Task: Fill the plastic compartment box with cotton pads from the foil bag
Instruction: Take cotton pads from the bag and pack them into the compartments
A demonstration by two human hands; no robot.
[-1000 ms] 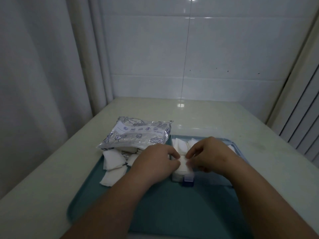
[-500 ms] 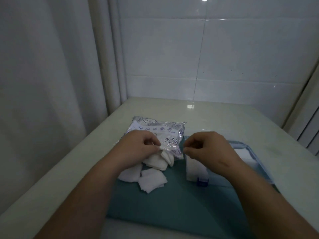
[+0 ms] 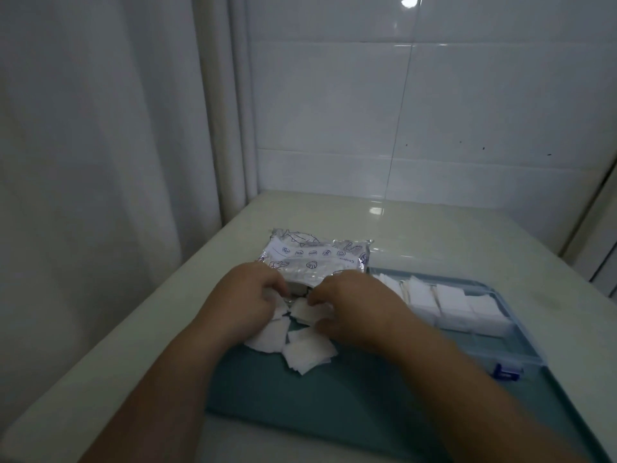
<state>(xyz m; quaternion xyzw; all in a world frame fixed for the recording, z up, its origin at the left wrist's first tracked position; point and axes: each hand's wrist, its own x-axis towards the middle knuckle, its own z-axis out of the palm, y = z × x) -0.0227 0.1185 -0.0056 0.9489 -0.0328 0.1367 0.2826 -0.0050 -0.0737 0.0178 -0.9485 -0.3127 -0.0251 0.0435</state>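
The silver foil bag with blue shell prints lies at the back of the teal mat, its open mouth facing me. Several white square cotton pads are spilled in front of it. My left hand has its fingers curled on pads at the bag's mouth. My right hand pinches a pad just right of it. The clear plastic compartment box with a blue latch sits to the right, several of its compartments holding white pads.
Everything rests on a teal mat on a pale tabletop. A white curtain hangs at the left and a tiled wall stands behind. The box's clear lid lies open behind it.
Both hands left the box and moved left to the foil bag's mouth and the spilled pads. The camera view shifted left, so the box now shows at the right.
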